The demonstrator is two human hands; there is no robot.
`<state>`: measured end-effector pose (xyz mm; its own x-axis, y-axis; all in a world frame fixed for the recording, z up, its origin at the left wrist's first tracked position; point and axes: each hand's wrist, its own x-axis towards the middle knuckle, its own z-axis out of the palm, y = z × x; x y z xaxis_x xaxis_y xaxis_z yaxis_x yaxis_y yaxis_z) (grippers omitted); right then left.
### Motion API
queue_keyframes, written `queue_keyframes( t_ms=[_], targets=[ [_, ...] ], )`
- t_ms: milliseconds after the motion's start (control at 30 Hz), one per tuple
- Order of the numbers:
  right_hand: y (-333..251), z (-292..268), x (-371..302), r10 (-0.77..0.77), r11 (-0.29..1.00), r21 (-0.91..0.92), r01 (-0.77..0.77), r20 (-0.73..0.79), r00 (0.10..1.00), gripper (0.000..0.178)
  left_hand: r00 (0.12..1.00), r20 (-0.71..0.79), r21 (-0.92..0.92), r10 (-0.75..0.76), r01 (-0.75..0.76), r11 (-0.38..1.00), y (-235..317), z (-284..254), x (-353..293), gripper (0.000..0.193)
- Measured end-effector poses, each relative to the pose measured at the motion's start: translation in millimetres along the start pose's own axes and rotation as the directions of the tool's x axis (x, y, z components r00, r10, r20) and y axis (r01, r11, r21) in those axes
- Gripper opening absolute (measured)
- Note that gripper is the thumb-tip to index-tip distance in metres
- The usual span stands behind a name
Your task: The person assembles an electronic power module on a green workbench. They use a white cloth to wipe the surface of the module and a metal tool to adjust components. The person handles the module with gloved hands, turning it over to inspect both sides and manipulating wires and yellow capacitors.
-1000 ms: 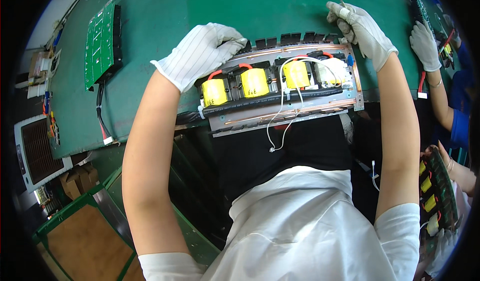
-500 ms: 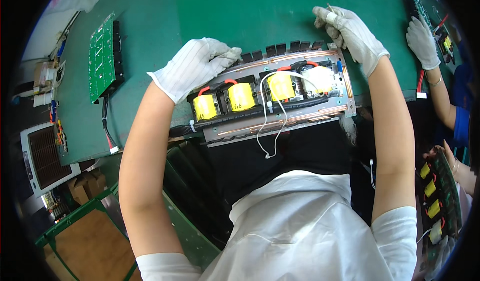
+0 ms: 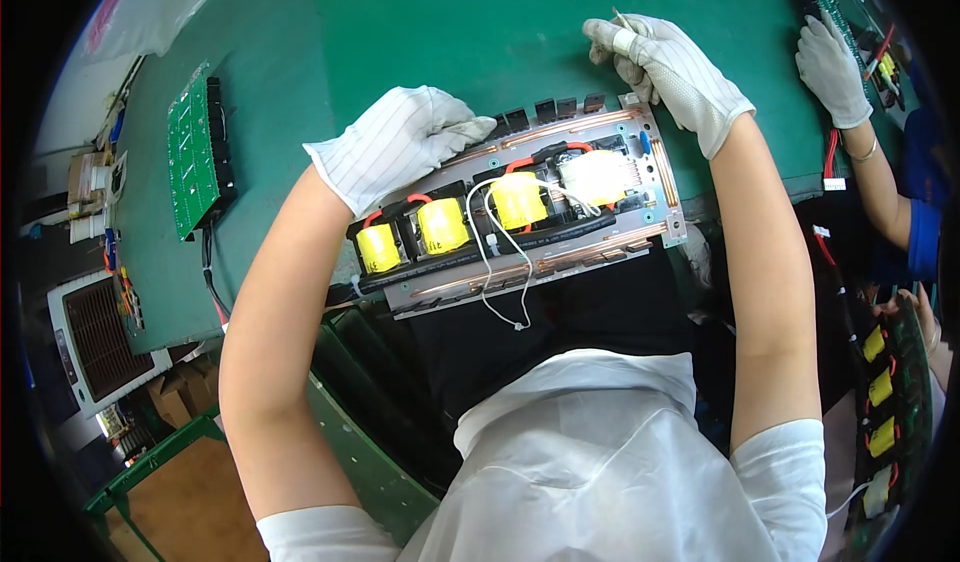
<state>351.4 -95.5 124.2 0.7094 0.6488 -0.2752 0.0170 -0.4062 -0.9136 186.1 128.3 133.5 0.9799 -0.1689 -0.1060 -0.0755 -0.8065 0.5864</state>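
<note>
A metal-plated circuit assembly (image 3: 655, 190) lies tilted at the table's near edge, with yellow-wrapped coils (image 3: 443, 224), one of them partly white. Black transistors (image 3: 545, 110) stand in a row along its far edge. A looped white cable (image 3: 507, 309) hangs over its near side. My gloved left hand (image 3: 410, 142) has its fingers curled against the left part of the transistor row; what they pinch is hidden. Beyond the far right corner, my gloved right hand (image 3: 665, 67) is closed around a thin pale stick (image 3: 619, 18), raised off the assembly.
A green circuit board (image 3: 192, 157) with a cable stands on the green table (image 3: 420, 32) at left. A co-worker's gloved hand (image 3: 833, 72) holds another board at far right. A similar coil assembly (image 3: 880, 392) is at lower right, and a green-framed bin (image 3: 150, 472) at lower left.
My left hand has slid right along the transistor row, covering more of it. The view has turned a little, so the assembly appears further left. The right hand keeps its pinch.
</note>
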Motion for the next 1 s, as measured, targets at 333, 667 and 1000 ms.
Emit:
queue_keyframes(
  t_ms=[333,667,1000],
  targets=[
    [0.0,-1.5,6.6,-0.009,1.000,-0.017,0.009,0.003,1.000,0.044,0.985,0.041,0.051,-0.168,0.166,0.985,32.1,-28.2,20.2,0.030],
    [-2.0,-1.5,2.1,-0.009,1.000,-0.013,0.009,0.011,1.000,0.045,0.996,-0.026,0.307,0.091,-0.079,0.949,35.1,22.6,64.6,0.025],
    [2.7,-6.1,6.6,0.037,0.997,0.067,-0.039,0.034,0.999,0.041,0.987,-0.024,0.194,0.160,-0.152,0.969,31.1,23.6,69.6,0.021]
  ],
)
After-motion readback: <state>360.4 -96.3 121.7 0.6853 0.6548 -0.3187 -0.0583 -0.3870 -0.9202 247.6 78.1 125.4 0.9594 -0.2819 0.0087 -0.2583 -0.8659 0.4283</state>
